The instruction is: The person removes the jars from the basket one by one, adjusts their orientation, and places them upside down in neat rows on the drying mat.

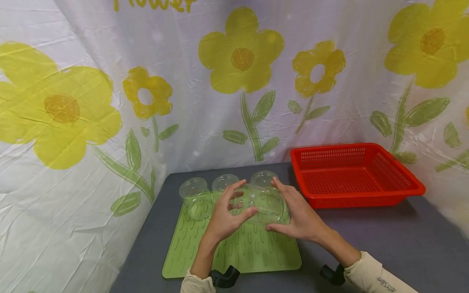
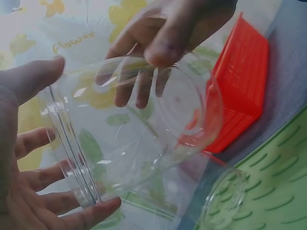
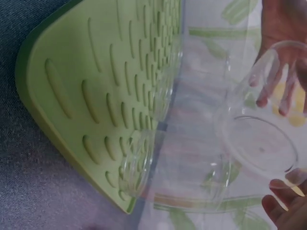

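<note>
Between my two hands, a clear plastic jar (image 1: 270, 206) is held on its side above a green ridged mat (image 1: 234, 260). My left hand (image 1: 226, 217) grips its ridged rim end, thumb on one side and fingers spread round the other, as the left wrist view shows. At the base end, my right hand (image 1: 301, 213) holds the jar between thumb and fingers. Behind the hands, similar clear jars stand along the mat's far edge: a left jar (image 1: 195, 197), a middle jar (image 1: 224, 181) partly hidden by my left hand, and a right jar (image 1: 264, 178).
A red plastic basket (image 1: 359, 199) with perforated walls stands at the back right on the grey table (image 1: 351, 240). Behind everything hangs a white curtain (image 1: 190, 134) with yellow flowers. The mat lies across the table's left half.
</note>
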A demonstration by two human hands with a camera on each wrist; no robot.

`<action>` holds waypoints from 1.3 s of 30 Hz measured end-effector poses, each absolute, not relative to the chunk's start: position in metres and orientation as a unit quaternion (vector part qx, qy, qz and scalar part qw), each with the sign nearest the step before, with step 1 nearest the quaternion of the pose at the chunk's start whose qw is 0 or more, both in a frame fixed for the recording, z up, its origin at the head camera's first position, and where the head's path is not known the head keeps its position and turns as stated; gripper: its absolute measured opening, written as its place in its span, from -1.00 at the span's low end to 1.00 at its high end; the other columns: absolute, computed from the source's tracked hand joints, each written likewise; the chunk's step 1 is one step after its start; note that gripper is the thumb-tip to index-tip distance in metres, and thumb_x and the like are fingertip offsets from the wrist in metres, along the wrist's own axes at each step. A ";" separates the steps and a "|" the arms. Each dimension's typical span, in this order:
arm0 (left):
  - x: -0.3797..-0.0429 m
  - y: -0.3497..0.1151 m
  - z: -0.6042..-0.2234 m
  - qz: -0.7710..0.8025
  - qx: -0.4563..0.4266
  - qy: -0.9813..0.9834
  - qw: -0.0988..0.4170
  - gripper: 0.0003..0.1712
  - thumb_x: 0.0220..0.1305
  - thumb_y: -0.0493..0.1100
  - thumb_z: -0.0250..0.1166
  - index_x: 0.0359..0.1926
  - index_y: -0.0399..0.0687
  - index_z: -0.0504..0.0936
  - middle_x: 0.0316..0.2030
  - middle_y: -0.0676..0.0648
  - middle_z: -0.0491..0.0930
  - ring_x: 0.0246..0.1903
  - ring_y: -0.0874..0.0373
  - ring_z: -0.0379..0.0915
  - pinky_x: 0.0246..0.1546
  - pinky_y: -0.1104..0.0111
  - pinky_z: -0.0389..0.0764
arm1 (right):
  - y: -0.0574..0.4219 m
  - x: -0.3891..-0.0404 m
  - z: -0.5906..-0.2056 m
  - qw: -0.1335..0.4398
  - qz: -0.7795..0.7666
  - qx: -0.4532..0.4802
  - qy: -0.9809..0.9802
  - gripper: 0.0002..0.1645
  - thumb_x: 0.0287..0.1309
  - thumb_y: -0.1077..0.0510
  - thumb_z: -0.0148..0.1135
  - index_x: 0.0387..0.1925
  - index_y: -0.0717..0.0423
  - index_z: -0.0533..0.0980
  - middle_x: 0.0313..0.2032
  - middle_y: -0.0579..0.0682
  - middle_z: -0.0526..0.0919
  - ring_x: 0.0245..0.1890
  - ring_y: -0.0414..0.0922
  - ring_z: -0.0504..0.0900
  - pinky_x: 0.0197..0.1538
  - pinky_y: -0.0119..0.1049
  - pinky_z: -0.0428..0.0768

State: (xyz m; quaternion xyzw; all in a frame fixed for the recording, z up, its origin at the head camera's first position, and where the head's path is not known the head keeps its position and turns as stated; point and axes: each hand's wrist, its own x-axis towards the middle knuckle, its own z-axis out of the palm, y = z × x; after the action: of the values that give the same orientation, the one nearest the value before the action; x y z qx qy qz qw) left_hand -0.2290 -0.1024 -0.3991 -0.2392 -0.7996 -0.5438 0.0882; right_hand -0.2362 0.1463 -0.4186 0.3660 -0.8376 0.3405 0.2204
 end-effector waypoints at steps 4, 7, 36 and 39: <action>-0.230 -0.105 -0.405 -0.579 -0.237 -0.776 0.082 -0.19 0.32 -0.14 0.40 0.51 0.24 0.28 0.47 -0.19 0.29 0.34 -0.26 0.39 0.17 -0.11 0.57 | 0.149 -0.237 -0.419 0.190 0.394 0.348 -0.829 0.57 -0.28 -0.11 0.75 0.64 -0.05 -0.07 0.49 0.07 0.32 0.41 0.08 0.34 0.29 0.27 0.49; -0.228 -0.106 -0.407 -0.599 -0.237 -0.761 0.079 -0.24 0.38 -0.13 0.31 0.53 0.21 0.25 0.46 -0.22 0.28 0.33 -0.25 0.39 0.17 -0.01 0.58 | 0.150 -0.237 -0.419 0.173 0.432 0.335 -0.819 0.54 -0.26 -0.10 0.74 0.64 -0.14 -0.06 0.49 0.04 0.30 0.43 0.08 0.34 0.32 0.32 0.43; -0.227 -0.115 -0.413 -0.592 -0.284 -0.750 0.085 0.03 0.29 0.08 0.43 0.61 0.15 0.04 0.58 -0.17 0.07 0.57 -0.21 -0.01 0.49 -0.23 0.13 | 0.148 -0.236 -0.416 0.155 0.526 0.339 -0.764 0.18 -0.19 0.19 0.71 0.45 -0.06 0.24 0.38 0.00 0.38 0.32 -0.18 0.42 0.21 -0.31 0.62; -0.224 -0.114 -0.408 -0.550 -0.291 -0.776 0.106 0.21 0.09 0.07 0.59 0.61 0.20 0.03 0.59 -0.11 0.08 0.57 -0.16 0.00 0.51 -0.18 0.15 | 0.147 -0.236 -0.417 0.161 0.508 0.334 -0.777 0.18 -0.18 0.13 0.71 0.45 -0.12 0.24 0.38 -0.03 0.39 0.31 -0.13 0.42 0.20 -0.26 0.63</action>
State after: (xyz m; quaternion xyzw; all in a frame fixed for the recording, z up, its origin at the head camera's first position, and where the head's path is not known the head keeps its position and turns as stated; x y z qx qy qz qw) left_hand -0.2240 -0.1145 -0.4076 -0.2907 -0.7756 -0.5501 0.1065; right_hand -0.2359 0.1473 -0.4165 0.3338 -0.7774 0.5084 0.1606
